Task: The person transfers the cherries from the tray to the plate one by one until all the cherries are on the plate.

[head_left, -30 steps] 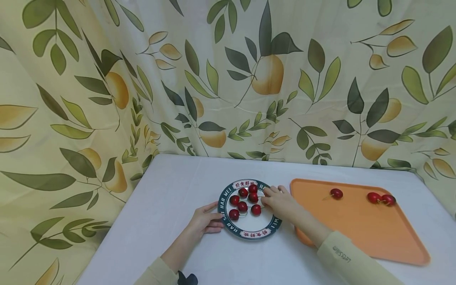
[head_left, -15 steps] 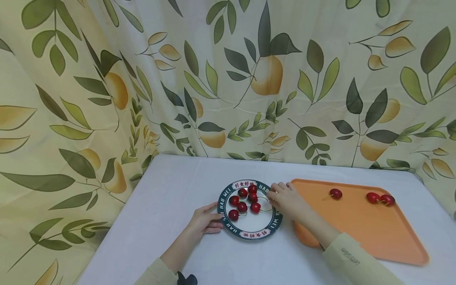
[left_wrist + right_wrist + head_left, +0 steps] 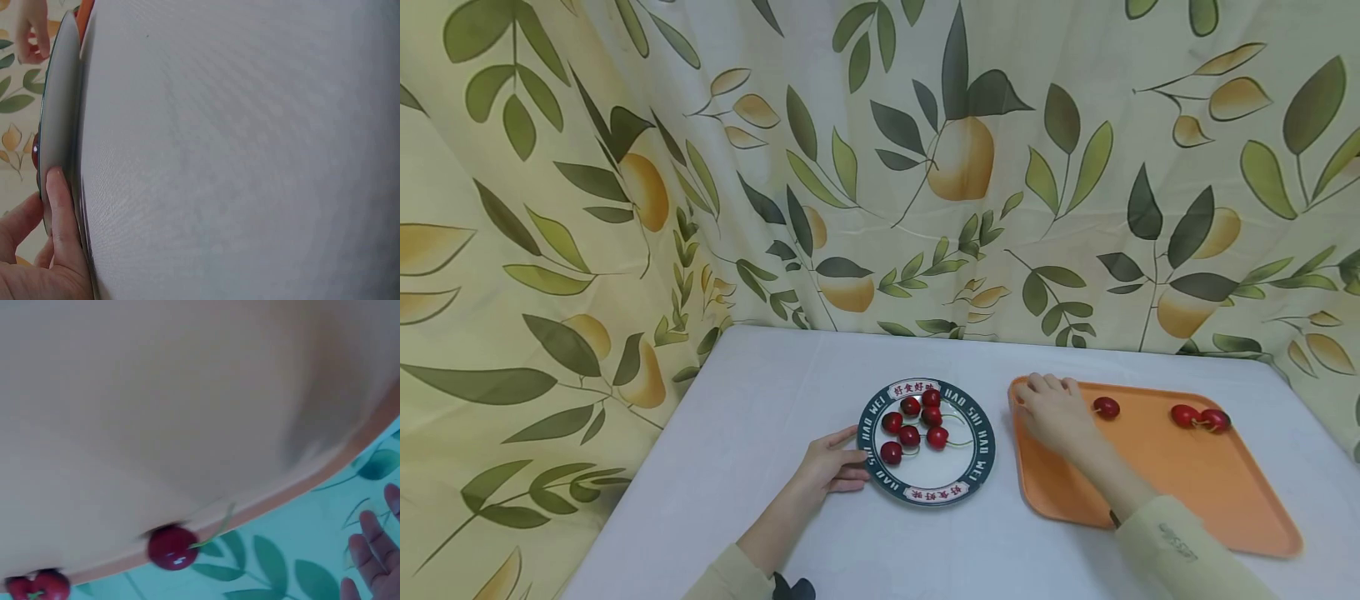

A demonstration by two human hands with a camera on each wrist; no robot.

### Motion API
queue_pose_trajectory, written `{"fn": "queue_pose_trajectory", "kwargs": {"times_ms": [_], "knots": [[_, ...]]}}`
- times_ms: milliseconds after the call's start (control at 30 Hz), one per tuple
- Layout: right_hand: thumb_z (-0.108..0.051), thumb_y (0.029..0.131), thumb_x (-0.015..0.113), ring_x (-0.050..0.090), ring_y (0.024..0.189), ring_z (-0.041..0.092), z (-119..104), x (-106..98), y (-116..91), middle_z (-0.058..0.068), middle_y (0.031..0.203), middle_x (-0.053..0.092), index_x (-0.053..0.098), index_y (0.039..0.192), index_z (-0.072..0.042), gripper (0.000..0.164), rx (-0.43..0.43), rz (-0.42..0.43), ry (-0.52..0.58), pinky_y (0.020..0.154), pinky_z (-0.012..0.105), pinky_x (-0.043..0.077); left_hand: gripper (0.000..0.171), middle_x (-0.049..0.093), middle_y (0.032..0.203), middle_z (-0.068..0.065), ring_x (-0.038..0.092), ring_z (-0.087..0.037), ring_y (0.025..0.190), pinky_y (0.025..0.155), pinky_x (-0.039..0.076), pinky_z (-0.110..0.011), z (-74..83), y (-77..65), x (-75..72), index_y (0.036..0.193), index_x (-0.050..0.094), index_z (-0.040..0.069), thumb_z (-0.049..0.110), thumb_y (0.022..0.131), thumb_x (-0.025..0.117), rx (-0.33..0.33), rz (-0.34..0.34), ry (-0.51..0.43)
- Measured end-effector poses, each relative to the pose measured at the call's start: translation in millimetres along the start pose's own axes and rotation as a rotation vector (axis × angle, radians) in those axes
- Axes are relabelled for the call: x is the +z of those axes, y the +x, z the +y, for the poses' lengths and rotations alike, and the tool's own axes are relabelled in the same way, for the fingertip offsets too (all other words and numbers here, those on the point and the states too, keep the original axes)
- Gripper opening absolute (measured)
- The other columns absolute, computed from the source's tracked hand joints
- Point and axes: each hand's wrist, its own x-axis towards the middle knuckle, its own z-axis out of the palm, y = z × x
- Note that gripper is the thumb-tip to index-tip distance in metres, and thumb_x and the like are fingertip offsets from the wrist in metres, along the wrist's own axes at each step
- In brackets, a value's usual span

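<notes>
My left hand (image 3: 829, 468) holds the left rim of a round white plate (image 3: 983, 446) with a dark green lettered border. In the left wrist view its thumb is at the rim and a finger (image 3: 61, 215) lies against the plate's underside. Several red cherries (image 3: 909, 436) with stems rest on the plate's left and upper part. Over the left end of an orange tray (image 3: 1180, 492) hovers my right hand (image 3: 1058, 412), with nothing visible in it; its fingers (image 3: 373, 540) look loosely extended in the right wrist view. The nearest single cherry (image 3: 1106, 407) lies right of this hand.
Two more cherries (image 3: 1201, 418) lie side by side near the tray's far right corner. A white cloth covers the table (image 3: 790, 375). Behind and to the left hangs a curtain (image 3: 925, 250) printed with leaves and fruit.
My right hand has moved right, from the plate's right side to above the tray. A cherry stem it covered now shows on the plate. The left hand and plate stay put.
</notes>
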Motion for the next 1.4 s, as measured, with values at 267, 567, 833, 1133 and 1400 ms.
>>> {"fn": "queue_pose_trajectory", "kwargs": {"times_ms": [267,567,833,1133,1400], "knots": [[-0.017,0.083,0.065,0.045,0.093,0.037,24,-4,-10,0.019,0.097,0.053,0.059,0.104,-0.001,0.028,0.086,-0.051,-0.067,0.084,0.058,0.035,0.063,0.069,0.080,-0.013,0.067,-0.018,0.061,0.062,0.059,-0.036,-0.2,-0.4,-0.9,0.139,0.039,0.006,0.004,0.081,0.064,0.005,-0.003,-0.003],[-0.016,0.082,0.063,0.044,0.090,0.038,52,4,-18,0.020,0.092,0.050,0.056,0.103,0.001,0.028,0.128,-0.028,-0.089,0.079,0.056,0.034,0.061,0.069,0.078,-0.012,0.067,-0.017,0.060,0.062,0.059,-0.035,-1.4,1.8,-0.3,0.137,0.041,0.007,0.003,0.081,0.064,0.001,0.004,-0.003],[-0.017,0.081,0.064,0.043,0.091,0.041,65,6,-26,0.022,0.093,0.050,0.056,0.102,0.002,0.030,0.158,-0.035,-0.101,0.078,0.056,0.034,0.061,0.069,0.078,-0.011,0.067,-0.017,0.060,0.062,0.059,-0.034,-1.5,3.0,-1.1,0.138,0.040,0.007,0.004,0.081,0.064,0.000,0.004,-0.004],[-0.017,0.079,0.065,0.042,0.092,0.042,72,4,-34,0.024,0.095,0.049,0.054,0.106,0.005,0.036,0.190,-0.057,-0.106,0.079,0.057,0.034,0.061,0.069,0.078,-0.012,0.067,-0.018,0.061,0.062,0.059,-0.035,0.5,3.5,0.5,0.137,0.041,0.007,0.004,0.081,0.064,-0.002,0.011,0.009],[-0.017,0.079,0.064,0.041,0.092,0.044,82,2,-42,0.027,0.095,0.048,0.052,0.105,0.005,0.036,0.254,-0.054,-0.078,0.073,0.056,0.033,0.061,0.069,0.078,-0.011,0.067,-0.017,0.061,0.062,0.059,-0.035,0.9,2.9,0.2,0.137,0.041,0.007,0.004,0.081,0.064,-0.005,0.008,0.004]]}}
